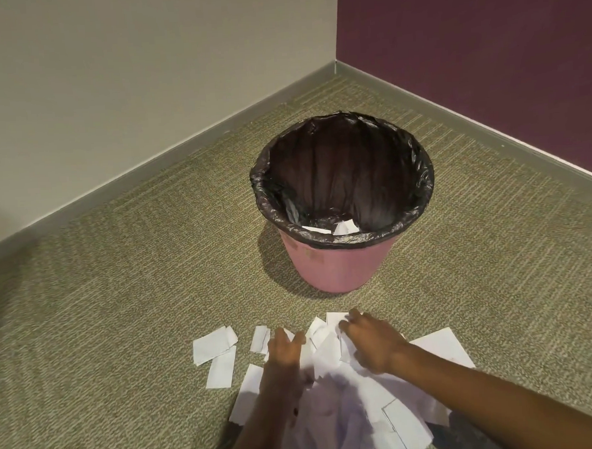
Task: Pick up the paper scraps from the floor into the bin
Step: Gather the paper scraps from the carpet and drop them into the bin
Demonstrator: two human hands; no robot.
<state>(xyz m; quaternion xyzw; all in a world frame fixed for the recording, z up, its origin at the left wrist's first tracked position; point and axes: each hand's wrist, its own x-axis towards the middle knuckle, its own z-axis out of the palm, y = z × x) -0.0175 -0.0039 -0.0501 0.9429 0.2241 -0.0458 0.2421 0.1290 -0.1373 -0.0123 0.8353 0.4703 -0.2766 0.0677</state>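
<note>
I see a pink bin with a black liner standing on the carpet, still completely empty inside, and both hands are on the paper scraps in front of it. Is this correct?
Not quite: the bin is not empty. The head view shows a few white scraps already lying at the bottom of the black liner. The rest holds: the left hand and right hand are on the paper pile on the carpet.

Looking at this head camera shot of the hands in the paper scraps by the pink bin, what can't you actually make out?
- Bin contents: head view, near rim hides most of the bottom.
- Left hand grip: motion blur.
- Right hand grip: fingers curl into scraps, palm hidden.
- Paper scraps pile extent: cut by bottom edge, covered by arms.
</note>
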